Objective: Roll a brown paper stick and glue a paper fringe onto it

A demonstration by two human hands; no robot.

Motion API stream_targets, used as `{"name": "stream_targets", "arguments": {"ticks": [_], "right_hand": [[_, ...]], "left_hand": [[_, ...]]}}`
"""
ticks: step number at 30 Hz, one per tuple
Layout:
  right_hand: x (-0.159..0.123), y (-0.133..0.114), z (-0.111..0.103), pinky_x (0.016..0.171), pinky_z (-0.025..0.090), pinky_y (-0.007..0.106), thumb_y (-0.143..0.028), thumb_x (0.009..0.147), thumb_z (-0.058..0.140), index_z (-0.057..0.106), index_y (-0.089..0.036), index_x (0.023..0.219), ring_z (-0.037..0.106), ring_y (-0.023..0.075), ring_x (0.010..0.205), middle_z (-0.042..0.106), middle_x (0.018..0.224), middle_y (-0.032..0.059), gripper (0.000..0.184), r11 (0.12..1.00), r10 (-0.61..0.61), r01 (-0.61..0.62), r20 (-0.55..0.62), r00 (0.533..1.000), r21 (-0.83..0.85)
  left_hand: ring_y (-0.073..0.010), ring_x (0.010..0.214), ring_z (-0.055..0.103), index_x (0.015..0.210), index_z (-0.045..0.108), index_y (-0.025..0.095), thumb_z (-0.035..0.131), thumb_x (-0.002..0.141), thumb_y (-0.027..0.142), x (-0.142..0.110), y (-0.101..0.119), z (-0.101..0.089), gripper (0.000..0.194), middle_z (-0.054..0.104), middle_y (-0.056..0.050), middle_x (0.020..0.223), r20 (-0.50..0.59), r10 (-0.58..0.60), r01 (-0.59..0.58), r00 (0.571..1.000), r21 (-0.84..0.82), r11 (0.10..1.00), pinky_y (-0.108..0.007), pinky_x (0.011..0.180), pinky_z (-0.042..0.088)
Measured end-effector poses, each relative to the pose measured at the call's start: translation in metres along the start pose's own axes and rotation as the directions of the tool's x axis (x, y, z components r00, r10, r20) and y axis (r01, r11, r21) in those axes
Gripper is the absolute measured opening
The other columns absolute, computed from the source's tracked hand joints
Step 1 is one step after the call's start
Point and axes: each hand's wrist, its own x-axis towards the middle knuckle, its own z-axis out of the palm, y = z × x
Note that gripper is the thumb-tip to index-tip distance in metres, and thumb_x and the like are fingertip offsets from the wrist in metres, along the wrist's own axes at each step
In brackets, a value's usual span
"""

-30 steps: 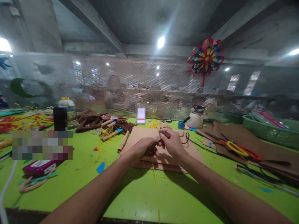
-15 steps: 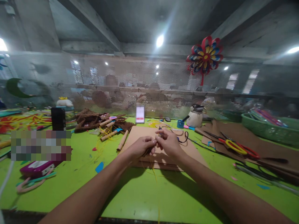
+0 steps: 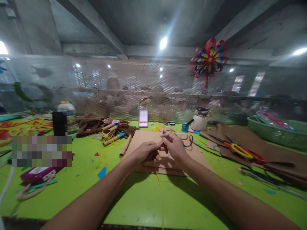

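My left hand [image 3: 147, 151] and my right hand [image 3: 174, 145] meet over the stack of brown cardboard sheets [image 3: 137, 139]. The fingers of both are closed in a pinch, tips almost touching, around something small that they mostly hide. Thin yellow strands [image 3: 157, 176] trail down from below my left hand past the front edge of the cardboard. A small dark pointed tip [image 3: 164, 132] shows just above my right fingertips; I cannot tell what it belongs to. Behind my right wrist, a black cord [image 3: 191, 141] loops over the cardboard.
Rolled brown paper tubes [image 3: 125, 145] lie left of the cardboard. A phone [image 3: 143, 118] stands behind. To the right are yellow-and-red-handled scissors [image 3: 242, 151], brown paper [image 3: 225, 134] and a green basket [image 3: 271, 131]. A blue pot [image 3: 184, 127] sits beside a white kettle [image 3: 200, 120].
My right fingers have shifted slightly at the pinch point, and my left thumb lies a little flatter. Both hands stay over the cardboard. The camera view has moved very slightly.
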Motion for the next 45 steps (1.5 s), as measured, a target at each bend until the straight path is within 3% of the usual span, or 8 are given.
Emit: {"name": "stream_targets", "arguments": {"ticks": [7,13,19,29,37,41,45], "right_hand": [[0.006,-0.006,-0.009,0.034,0.034,0.018,-0.028,0.067,0.053,0.053,-0.014,0.08,0.047,0.009,0.038,0.049,0.045,-0.0059,0.019,1.0,0.002,-0.002,-0.024,1.0,-0.01],[0.011,-0.004,-0.014,0.029,0.032,0.015,-0.037,0.074,0.05,0.053,-0.014,0.078,0.047,0.0081,0.033,0.05,0.043,-0.0051,0.024,0.999,0.032,-0.032,0.029,0.999,-0.022],[0.015,-0.008,-0.017,0.027,0.03,0.015,-0.053,0.077,0.047,0.055,-0.013,0.079,0.046,0.0081,0.031,0.049,0.042,-0.0041,0.041,0.999,0.029,-0.029,-0.028,0.999,-0.012],[0.013,-0.012,-0.015,0.027,0.03,0.016,-0.061,0.076,0.044,0.055,-0.013,0.077,0.045,0.0085,0.03,0.046,0.04,-0.0047,0.049,1.0,0.023,-0.024,-0.058,0.998,-0.019],[0.009,-0.012,-0.013,0.029,0.032,0.018,-0.058,0.078,0.042,0.056,-0.014,0.076,0.045,0.0093,0.032,0.049,0.042,-0.003,0.046,0.991,-0.073,0.068,-0.039,0.997,-0.115],[0.01,-0.006,-0.012,0.032,0.034,0.018,-0.05,0.075,0.052,0.056,-0.016,0.073,0.046,0.0088,0.035,0.052,0.049,-0.0024,0.034,0.972,-0.141,0.134,-0.022,0.99,-0.192],[0.011,-0.002,-0.012,0.033,0.035,0.02,-0.034,0.074,0.052,0.056,-0.017,0.079,0.045,0.0101,0.034,0.051,0.046,-0.0035,0.018,0.973,-0.127,0.117,-0.038,0.991,-0.197]], "left_hand": [[-0.0085,0.045,0.047,0.083,0.054,0.013,0.054,0.077,0.035,0.0,-0.002,-0.001,0.023,0.057,-0.001,0.056,0.009,-0.103,0.104,0.995,-0.078,0.992,-0.021,0.048,0.032],[-0.0084,0.041,0.039,0.081,0.056,0.013,0.052,0.078,0.036,0.0,-0.002,-0.005,0.023,0.051,0.002,0.05,0.048,-0.061,0.067,0.997,-0.13,0.989,-0.023,0.047,0.028],[-0.0078,0.041,0.033,0.079,0.057,0.014,0.048,0.08,0.035,-0.002,-0.002,-0.006,0.023,0.046,0.003,0.048,0.094,-0.017,0.037,0.995,-0.213,0.976,-0.023,0.046,0.024],[-0.008,0.039,0.027,0.09,0.055,0.016,0.043,0.084,0.036,-0.002,0.0,-0.007,0.025,0.038,0.004,0.047,0.143,-0.067,0.111,0.987,-0.326,0.939,-0.019,0.04,0.02],[-0.0079,0.039,0.026,0.091,0.057,0.015,0.043,0.084,0.037,-0.002,0.001,-0.007,0.027,0.038,0.004,0.046,0.162,-0.065,0.119,0.985,-0.351,0.929,-0.02,0.04,0.016],[-0.0076,0.039,0.026,0.093,0.057,0.015,0.044,0.084,0.04,-0.002,0.0,-0.005,0.03,0.038,0.005,0.046,0.179,-0.045,0.103,0.983,-0.326,0.94,-0.021,0.041,0.017],[-0.0073,0.041,0.028,0.089,0.056,0.015,0.046,0.084,0.036,-0.002,-0.001,-0.004,0.024,0.04,0.004,0.047,0.155,-0.004,0.046,0.988,-0.266,0.963,-0.021,0.042,0.017]]}}
